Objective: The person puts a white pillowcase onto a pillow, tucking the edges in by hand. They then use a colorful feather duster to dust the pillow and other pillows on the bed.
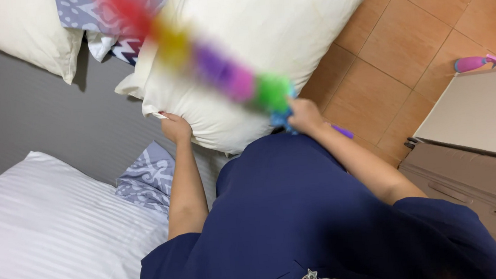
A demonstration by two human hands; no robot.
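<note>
Left hand (175, 128) clamped on the cream pillow's (262, 30) lower edge; right hand (304, 115) closed around a blurred rainbow duster (205, 59) held across that pillow

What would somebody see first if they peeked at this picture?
The rainbow duster, blurry from moving, stretches across the top from the right hand. Under it sits a big cream pillow on the grey bed, and the left hand grips the pillow's lower edge.
</note>
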